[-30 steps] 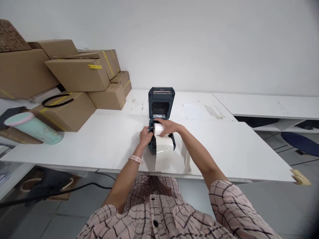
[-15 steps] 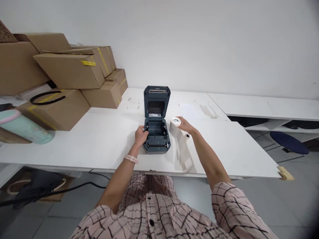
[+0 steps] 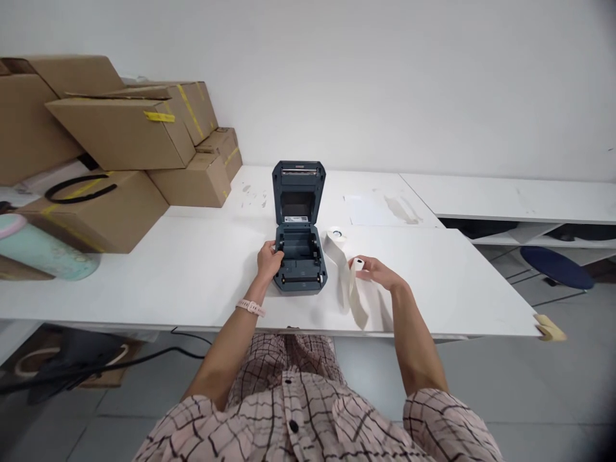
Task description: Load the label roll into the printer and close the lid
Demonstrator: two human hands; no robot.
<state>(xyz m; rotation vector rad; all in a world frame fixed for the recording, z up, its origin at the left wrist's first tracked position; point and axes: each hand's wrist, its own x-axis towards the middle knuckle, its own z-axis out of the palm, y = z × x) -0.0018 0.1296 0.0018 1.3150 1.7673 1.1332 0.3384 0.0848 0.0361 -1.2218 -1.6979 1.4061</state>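
A dark label printer [image 3: 299, 266] stands on the white table with its lid raised. Its inner bay looks empty, with a roller across the front. My left hand [image 3: 269, 258] grips the printer's left edge, fingers closed on the rim. To the right of the printer a white paper roll [image 3: 336, 235] rests on the table, and a loose strip [image 3: 342, 273] of its paper runs toward the front edge. My right hand [image 3: 380, 272] pinches a smaller roll with a dark core [image 3: 359, 262], from which a strip also hangs.
Cardboard boxes [image 3: 125, 131] are piled at the left, a black band [image 3: 79, 191] on one. A mint bottle [image 3: 45, 250] lies before them. A paper sheet [image 3: 368, 210] is behind the rolls. A blue stool [image 3: 557, 267] stands at the right.
My right hand has let go of the larger roll, moved toward the front right and taken hold of the smaller roll. My left hand still holds the printer. The view has shifted slightly.
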